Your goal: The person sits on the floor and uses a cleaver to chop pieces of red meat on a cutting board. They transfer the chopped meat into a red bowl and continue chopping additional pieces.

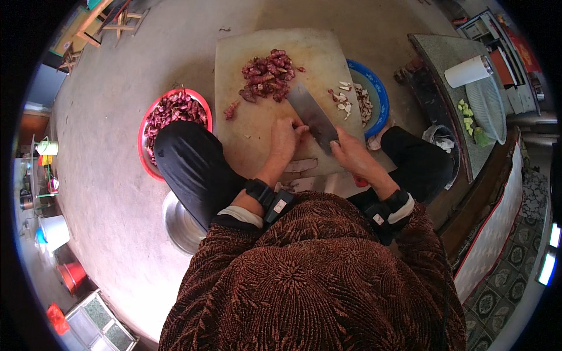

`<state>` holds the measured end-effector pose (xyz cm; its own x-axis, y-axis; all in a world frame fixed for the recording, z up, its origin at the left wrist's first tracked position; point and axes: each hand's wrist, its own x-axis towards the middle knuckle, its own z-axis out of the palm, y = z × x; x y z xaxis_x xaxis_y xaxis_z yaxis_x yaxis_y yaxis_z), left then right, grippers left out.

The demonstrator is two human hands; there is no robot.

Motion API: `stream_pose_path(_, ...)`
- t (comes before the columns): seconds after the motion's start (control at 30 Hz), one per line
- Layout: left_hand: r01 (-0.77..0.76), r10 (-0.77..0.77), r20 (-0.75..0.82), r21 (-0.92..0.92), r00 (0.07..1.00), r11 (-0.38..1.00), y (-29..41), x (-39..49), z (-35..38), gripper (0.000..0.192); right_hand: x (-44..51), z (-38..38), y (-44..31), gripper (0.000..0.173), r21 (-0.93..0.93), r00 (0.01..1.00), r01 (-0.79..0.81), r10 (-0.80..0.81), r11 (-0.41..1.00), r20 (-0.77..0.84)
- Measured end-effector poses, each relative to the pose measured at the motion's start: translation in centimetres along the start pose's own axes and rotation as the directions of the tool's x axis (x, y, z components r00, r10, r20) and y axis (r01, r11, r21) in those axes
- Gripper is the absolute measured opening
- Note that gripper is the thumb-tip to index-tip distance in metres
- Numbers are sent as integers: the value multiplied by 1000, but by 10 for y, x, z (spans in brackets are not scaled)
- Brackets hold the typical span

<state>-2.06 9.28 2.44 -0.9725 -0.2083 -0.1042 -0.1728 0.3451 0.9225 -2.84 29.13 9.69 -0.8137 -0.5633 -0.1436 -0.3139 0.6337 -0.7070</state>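
My right hand (pixel 354 151) grips a cleaver (pixel 314 116), its broad blade slanting up and left over a worn cutting board (pixel 228 166). Close to the blade's left side is my left hand (pixel 285 136), fingers curled; whether they pinch something small is hidden. Beyond the blade tip lies a heap of red-skinned knobbly tubers (pixel 268 75), which look like Jerusalem artichokes. One loose tuber (pixel 231 110) rests left of the heap. Pale cut pieces (pixel 343 103) are scattered at the board's right side. Below my left hand, a flat strip (pixel 301 165) lies near the front edge.
A red-rimmed basin (pixel 142 149) of tubers stands left, beside my knee. On the right, a blue basin (pixel 383 94) holds cut pieces, partly under the board. A steel bowl (pixel 178 223) sits lower left. A table (pixel 439 48) at right bears a white cylinder (pixel 469 71) and a mesh cover (pixel 487 105).
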Motion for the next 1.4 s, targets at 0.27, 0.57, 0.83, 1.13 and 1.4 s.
stream_pose_path(0.27,19,-19,-30,0,999,1000,0,-1,2,10,5,10,2,33,-41,998,27,-30,999,-59)
stream_pose_path(0.57,-80,81,-4,99,997,992,5,-7,-4,11,11,18,10,32,-35,994,53,-56,998,-94)
stream_pose_path(0.83,-110,143,-158,197,977,974,6,4,-8,15,0,-7,12,31,148,974,18,17,989,-227)
stream_pose_path(1.13,44,-85,-266,-157,960,987,18,37,-56,13,-27,-20,22,26,77,993,37,-45,996,109)
stream_pose_path(1.4,-367,451,-106,434,886,823,28,55,-38,21,-13,-20,40,38,39,972,-137,142,990,-187)
